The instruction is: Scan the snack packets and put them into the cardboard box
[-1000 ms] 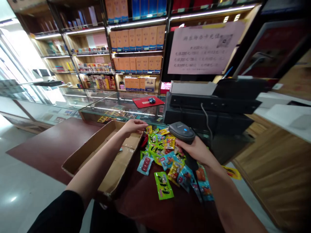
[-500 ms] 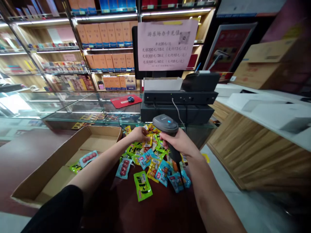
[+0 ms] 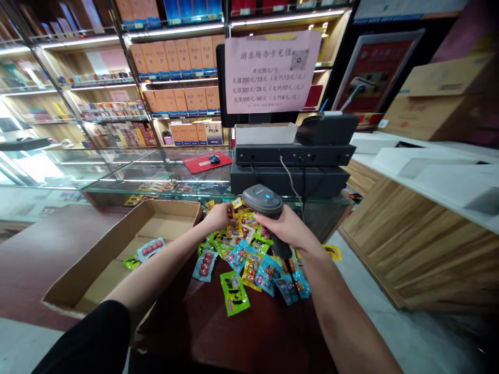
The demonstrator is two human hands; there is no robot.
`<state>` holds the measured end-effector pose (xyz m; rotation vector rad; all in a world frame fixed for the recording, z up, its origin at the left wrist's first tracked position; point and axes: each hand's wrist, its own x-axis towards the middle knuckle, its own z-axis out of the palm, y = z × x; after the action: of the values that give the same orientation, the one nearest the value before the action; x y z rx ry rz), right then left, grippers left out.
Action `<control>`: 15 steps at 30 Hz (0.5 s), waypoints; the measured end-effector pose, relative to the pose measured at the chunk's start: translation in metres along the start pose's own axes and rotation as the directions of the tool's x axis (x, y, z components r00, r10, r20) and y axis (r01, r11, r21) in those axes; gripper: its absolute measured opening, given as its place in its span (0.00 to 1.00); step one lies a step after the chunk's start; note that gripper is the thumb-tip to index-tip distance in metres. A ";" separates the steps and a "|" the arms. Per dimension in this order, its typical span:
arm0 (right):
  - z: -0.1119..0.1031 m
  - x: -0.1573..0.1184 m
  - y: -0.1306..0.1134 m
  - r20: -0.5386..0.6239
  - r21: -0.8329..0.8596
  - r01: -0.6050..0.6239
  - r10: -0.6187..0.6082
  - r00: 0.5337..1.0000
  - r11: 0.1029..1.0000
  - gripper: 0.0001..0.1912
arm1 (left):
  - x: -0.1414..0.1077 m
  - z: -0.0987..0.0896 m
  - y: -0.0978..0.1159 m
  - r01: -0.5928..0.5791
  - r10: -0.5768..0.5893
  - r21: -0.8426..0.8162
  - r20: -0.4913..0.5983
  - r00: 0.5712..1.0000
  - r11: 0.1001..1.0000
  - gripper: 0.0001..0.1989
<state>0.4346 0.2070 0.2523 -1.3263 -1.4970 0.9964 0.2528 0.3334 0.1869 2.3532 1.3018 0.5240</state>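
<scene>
A: Since a second ago your left hand has moved off the right edge of the shallow brown cardboard tray and into the heap of small glossy yellow, green and blue plastic packets. View has swung right too.

B: What are your left fingers on?

A: They're bent down onto a small yellow plastic packet toward the back of the heap. Contact looks likely; firm pinch or just touching, can't tell.

B: And your right hand?

A: Wrapped around the handle of the dark grey pistol-shaped plastic scanner, blue light showing on top. You hold it above the heap, head just beside your left fingers. Can't tell if it's reading.

B: Tray?

A: Left of the heap, partly behind your left forearm. You've got a pale-blue packet with round red pieces in there, overlapping a green packet.

B: So what does the shift mean?

A: My read: your work is now at the heap, both hands close together. Most visible packets still lie on the dark red-brown tabletop.
</scene>
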 end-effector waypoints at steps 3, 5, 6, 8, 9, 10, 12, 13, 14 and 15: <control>0.013 0.002 0.002 0.063 -0.004 0.003 -0.003 0.998 1.000 0.10 | -0.013 -0.014 -0.021 0.137 -0.123 -0.282 0.066 0.990 0.950 0.13; 0.023 0.003 0.005 0.102 -0.015 -0.004 0.005 0.995 1.000 0.10 | -0.024 -0.030 -0.035 0.193 -0.176 -0.431 0.080 0.981 0.881 0.16; 0.029 0.003 0.006 0.118 -0.028 -0.002 0.005 0.993 1.000 0.10 | -0.031 -0.039 -0.041 0.205 -0.195 -0.488 0.072 0.978 0.849 0.18; 0.040 0.003 0.007 0.151 -0.043 -0.005 0.012 0.988 0.999 0.09 | -0.047 -0.059 -0.051 0.214 -0.218 -0.576 0.063 0.974 0.789 0.20; 0.046 0.002 0.007 0.178 -0.047 -0.011 0.019 0.984 0.999 0.08 | -0.055 -0.068 -0.055 0.212 -0.219 -0.608 0.064 0.974 0.765 0.21; 0.052 0.001 0.007 0.202 -0.051 -0.019 0.029 0.979 0.999 0.08 | -0.063 -0.076 -0.058 0.207 -0.216 -0.632 0.063 0.974 0.747 0.21; 0.063 -0.001 0.006 0.232 -0.067 -0.032 0.047 0.972 0.997 0.06 | -0.076 -0.089 -0.066 0.193 -0.219 -0.664 0.045 0.975 0.723 0.21; 0.068 -0.002 0.007 0.239 -0.075 -0.030 0.047 0.970 0.997 0.06 | -0.080 -0.093 -0.069 0.190 -0.230 -0.680 0.033 0.973 0.708 0.21; 0.073 -0.003 0.008 0.249 -0.079 -0.023 0.042 0.968 0.997 0.05 | -0.084 -0.095 -0.072 0.190 -0.245 -0.699 0.022 0.969 0.689 0.22; 0.078 -0.004 0.009 0.262 -0.075 -0.021 0.040 0.964 0.997 0.05 | -0.086 -0.097 -0.075 0.191 -0.260 -0.722 0.016 0.966 0.665 0.23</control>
<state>0.3626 0.2026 0.2200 -1.3089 -1.7299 1.1853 0.1085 0.3116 0.2199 1.4993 1.1164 0.8769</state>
